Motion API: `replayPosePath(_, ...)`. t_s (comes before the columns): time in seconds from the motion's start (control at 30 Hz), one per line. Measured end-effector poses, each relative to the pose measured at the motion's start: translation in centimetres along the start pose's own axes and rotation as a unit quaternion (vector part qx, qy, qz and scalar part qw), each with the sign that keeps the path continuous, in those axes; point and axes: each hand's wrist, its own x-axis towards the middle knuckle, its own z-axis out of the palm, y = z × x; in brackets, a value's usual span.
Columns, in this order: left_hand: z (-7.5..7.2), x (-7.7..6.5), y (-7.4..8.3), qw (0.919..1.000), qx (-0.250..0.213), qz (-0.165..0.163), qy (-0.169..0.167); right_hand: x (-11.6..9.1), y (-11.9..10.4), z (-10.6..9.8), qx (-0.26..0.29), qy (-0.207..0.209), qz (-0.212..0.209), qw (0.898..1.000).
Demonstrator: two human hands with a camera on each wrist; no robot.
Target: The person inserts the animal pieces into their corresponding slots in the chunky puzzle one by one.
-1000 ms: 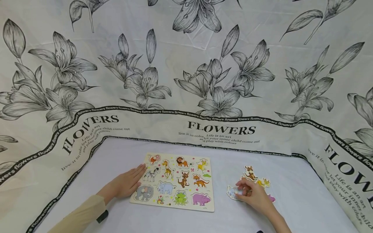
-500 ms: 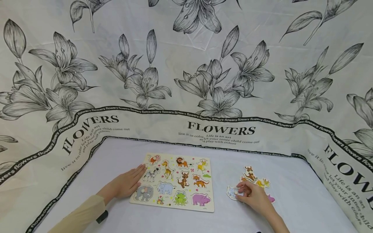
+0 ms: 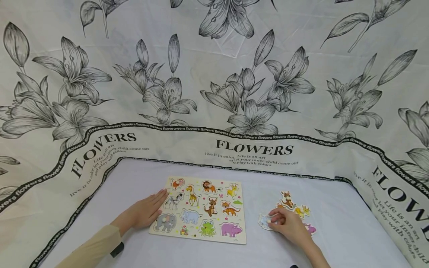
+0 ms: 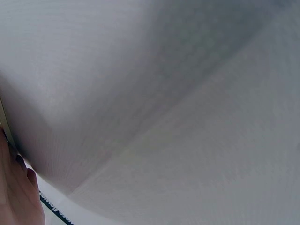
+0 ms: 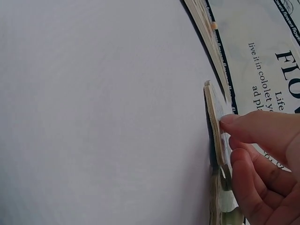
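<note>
My right hand [image 3: 291,225] pinches a light blue animal puzzle piece [image 3: 263,222] between thumb and fingers, at the left of a small heap. In the right wrist view, the thumb and a fingertip meet the face of the piece [image 5: 216,124], seen edge-on. Loose pieces lie around that hand: a brown kangaroo [image 3: 287,200], a yellow goat [image 3: 302,211] and a purple hippo [image 3: 310,228], part of it behind the hand. My left hand [image 3: 147,210] rests with straight fingers on the left edge of the animal puzzle board [image 3: 216,237].
An orange piece [image 3: 280,206] shows partly under the kangaroo. White cloth [image 3: 254,257] covers the table, and a flower-printed sheet [image 3: 187,149] rises behind it. The left wrist view holds mostly blurred white cloth [image 4: 140,140], with part of the hand at its lower left.
My right hand has shifted slightly left with the light blue piece, baring a little more of the goat and hippo. My left hand and the board have stayed put.
</note>
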Motion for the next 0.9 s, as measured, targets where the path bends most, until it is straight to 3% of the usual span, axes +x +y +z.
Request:
replayPosePath(0.33,0.3,0.0,-0.2,1.0,0.004,0.003,0.005,0.3,-0.7,0.7,0.003,0.001,-0.016,1.0)
replayPosePath(0.9,-0.2,0.0,0.1,1.0,0.003,0.001,0.001,0.3,-0.8,1.2,-0.015,-0.008,0.055,0.998)
